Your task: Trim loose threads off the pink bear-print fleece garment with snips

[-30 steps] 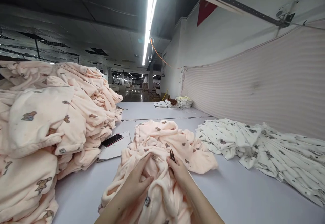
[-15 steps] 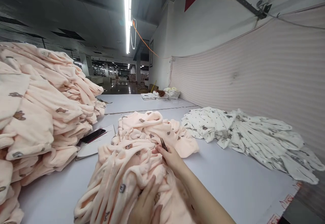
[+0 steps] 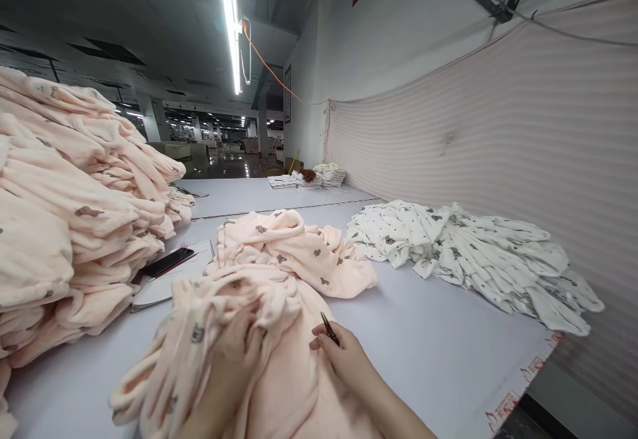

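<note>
A: Entry, head view. Where is the right hand (image 3: 343,359)?

B: Low centre, lying on the pink fleece garment (image 3: 279,279). It is curled closed around small thread snips (image 3: 329,328); the dark blades stick up and forward out of the fingers, tips narrow. The heel of the hand rests on the fleece.

A: And the left hand (image 3: 234,359)?

B: Just beside the right, to its left. It is blurred. The fingers look bent into a fold of the same garment, pressing or gripping it; how tightly, I cannot tell.

A: Where does the garment lie relative to the hands?

B: Directly under both and bunched forward of them on the grey table (image 3: 423,352). It carries a small dark bear print.

A: Surroundings?

B: Left of the left hand, a tall stack of pink garments (image 3: 70,220) of the same fleece. Between that stack and the garment in hand, a white paper pad (image 3: 164,279) with a dark phone (image 3: 168,262) lying on it. Forward and right of the right hand, well apart, a heap of white printed garments (image 3: 468,253) against a striped fabric wall (image 3: 498,133). Far ahead, a small pile of folded items (image 3: 312,177).
</note>
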The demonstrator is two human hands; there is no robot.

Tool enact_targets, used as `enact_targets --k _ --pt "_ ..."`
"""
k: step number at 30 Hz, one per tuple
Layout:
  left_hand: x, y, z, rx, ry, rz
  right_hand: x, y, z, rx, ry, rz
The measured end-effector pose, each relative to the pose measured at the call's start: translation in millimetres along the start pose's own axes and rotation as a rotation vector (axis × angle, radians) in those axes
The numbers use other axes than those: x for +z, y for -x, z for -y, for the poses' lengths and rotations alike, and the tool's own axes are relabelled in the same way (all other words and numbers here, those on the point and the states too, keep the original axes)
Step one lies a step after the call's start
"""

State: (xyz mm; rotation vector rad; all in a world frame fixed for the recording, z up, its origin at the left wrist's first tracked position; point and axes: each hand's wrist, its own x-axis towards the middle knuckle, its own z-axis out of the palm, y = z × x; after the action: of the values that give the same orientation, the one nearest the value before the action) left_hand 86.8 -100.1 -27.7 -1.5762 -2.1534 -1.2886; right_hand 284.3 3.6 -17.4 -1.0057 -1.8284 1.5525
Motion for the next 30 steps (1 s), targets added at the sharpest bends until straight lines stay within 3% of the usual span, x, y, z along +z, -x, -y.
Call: enact_targets --k 3,7,9,11,15,19,23,26,30 --pt "-16.2 -8 6 0.021 0.018 -0.017 10 -6 -10 -0.051 0.033 -0.065" --pt "-9.9 22 -14 0.184 -0.013 0.308 22 -21 -15 -0.011 -0.013 -0.044" --pt "-2.7 32 -24 0.162 -0.005 0.397 26 -30 -9 0.019 -0.061 -0.019" --pt "-0.4 27 -25 0.014 0.110 0.393 26 -34 -1 0.026 -0.103 -0.014" --pt "-12.3 -12 -13 -0.194 0.309 0.376 24 -22 12 -0.090 -0.137 -0.121" --pt "-20.3 -34 -15 -0.216 0.367 0.409 41 -5 17 -0.193 -0.138 -0.215" --pt "-18.5 -35 -22 -0.208 0.403 0.448 52 -12 24 -0.159 -0.214 -0.213" --pt "-17.6 -43 -16 -0.181 0.410 0.417 38 -26 27 -0.097 -0.296 -0.124" --pt "-9.2 -73 9 -0.112 0.392 0.342 18 -49 21 -0.035 -0.333 -0.052"
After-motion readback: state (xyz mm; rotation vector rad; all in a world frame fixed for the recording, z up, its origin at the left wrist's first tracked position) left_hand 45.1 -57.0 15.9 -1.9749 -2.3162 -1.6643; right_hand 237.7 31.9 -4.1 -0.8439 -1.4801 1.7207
